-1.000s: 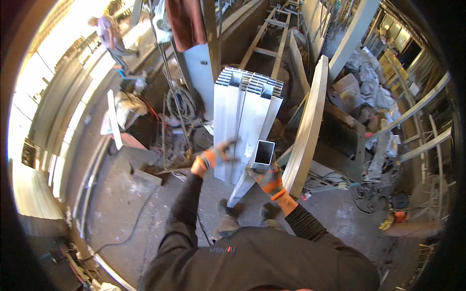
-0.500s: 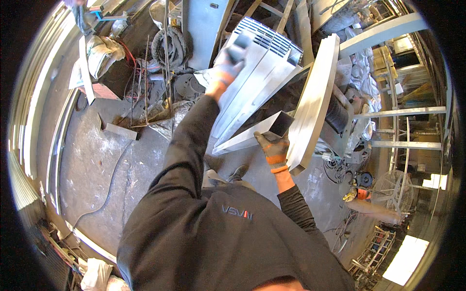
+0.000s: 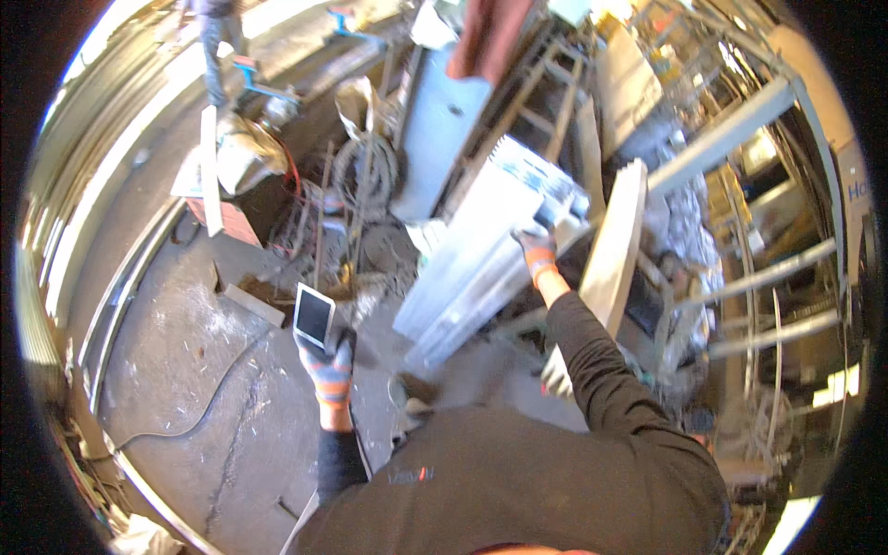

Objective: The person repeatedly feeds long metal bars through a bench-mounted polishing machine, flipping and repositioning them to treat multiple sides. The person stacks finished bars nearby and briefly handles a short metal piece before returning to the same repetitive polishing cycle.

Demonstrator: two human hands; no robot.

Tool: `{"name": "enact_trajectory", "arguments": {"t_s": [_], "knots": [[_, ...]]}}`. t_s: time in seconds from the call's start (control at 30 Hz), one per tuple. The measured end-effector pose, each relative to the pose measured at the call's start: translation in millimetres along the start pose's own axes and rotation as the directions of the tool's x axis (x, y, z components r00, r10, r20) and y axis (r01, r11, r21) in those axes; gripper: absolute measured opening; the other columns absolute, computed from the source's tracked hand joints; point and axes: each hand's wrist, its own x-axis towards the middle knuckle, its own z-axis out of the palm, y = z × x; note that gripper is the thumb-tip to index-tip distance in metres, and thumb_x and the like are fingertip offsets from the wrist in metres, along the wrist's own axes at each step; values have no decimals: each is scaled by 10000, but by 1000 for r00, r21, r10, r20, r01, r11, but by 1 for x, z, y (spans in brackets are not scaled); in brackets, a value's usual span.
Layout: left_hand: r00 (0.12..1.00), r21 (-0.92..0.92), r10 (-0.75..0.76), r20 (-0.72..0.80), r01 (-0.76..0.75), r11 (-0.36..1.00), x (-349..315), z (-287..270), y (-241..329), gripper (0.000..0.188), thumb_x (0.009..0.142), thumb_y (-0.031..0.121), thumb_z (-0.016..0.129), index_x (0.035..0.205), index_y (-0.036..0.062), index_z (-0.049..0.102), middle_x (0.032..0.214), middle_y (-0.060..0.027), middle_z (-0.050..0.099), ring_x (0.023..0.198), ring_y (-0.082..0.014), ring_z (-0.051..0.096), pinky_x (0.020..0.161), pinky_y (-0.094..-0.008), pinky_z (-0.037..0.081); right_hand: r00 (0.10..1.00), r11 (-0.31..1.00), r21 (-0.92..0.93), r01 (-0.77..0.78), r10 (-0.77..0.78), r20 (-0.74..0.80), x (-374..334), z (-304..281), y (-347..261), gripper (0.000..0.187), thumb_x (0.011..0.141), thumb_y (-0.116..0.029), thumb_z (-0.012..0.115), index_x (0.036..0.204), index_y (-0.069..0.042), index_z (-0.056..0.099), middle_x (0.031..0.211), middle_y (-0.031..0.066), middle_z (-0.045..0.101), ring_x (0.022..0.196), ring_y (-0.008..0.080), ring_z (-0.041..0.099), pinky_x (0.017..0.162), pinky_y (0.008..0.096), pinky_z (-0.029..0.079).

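My left hand (image 3: pixel 330 375), in a grey and orange glove, is closed on a hollow metal tube (image 3: pixel 301 319). Its pale rectangular rim and dark opening face up; my arm and body hide most of its length. Out to the right, my gloved right hand (image 3: pixel 536 254) is closed at the upper right edge of a slanting stack of silvery metal tubes (image 3: pixel 467 245). It seems to grip an outer tube there, just below a dark open end, though blur softens the fingers. The stack's far end shows a row of open tube ends.
A long pale beam (image 3: pixel 615 240) slants right of the stack. A blue-grey panel (image 3: pixel 444 129) and coiled hose (image 3: pixel 365 176) lie beyond. A cable (image 3: pixel 199 402) crosses the floor at left, near a loose metal piece (image 3: pixel 254 305). Another person (image 3: pixel 219 46) stands at far upper left.
My left hand has come from the stack's far end down to the left with a tube. My right hand has moved up to the stack's edge, where its tube now lies against the others.
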Motion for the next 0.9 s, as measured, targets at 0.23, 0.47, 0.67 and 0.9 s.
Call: {"name": "enact_trajectory", "arguments": {"t_s": [0.23, 0.47, 0.67, 0.9], "knots": [[991, 105, 81, -111, -69, 992, -62, -47, 60, 592, 791, -15, 882, 1310, 40, 602, 1118, -49, 733, 984, -147, 696, 898, -330, 587, 991, 990, -57, -132, 134, 27, 84, 17, 19, 482, 830, -316, 976, 1205, -55, 821, 1122, 167, 840, 1009, 266, 795, 969, 417, 613], [981, 202, 183, -57, -168, 965, -135, -26, 88, 615, 845, -44, 842, 1406, 34, 601, 1182, -33, 694, 1038, -146, 643, 931, -317, 555, 984, 927, 358, -111, 53, 168, 3, 39, 54, 947, 870, -497, 930, 1525, 76, 555, 1511, 286, 676, 1298, 353, 710, 1085, 414, 582], [948, 309, 289, 134, -317, 897, -213, 66, 164, 662, 830, 54, 867, 1434, 5, 600, 1179, -91, 733, 1024, -178, 670, 930, -351, 573, 243, 855, 410, 318, -491, 836, -326, -45, 8, 1191, 918, -292, 907, 1809, -97, 141, 1853, 250, 203, 1708, 378, 245, 1371, 476, 316], [905, 387, 356, 232, -422, 820, -305, 226, 256, 715, 847, 129, 953, 1424, -25, 560, 1168, -124, 739, 1054, -206, 698, 960, -378, 594, 411, 613, 676, 408, -785, 464, -408, -159, 66, 850, 905, -294, 891, 1603, -12, 495, 1557, 254, 603, 1428, 365, 609, 1192, 468, 499]]}}
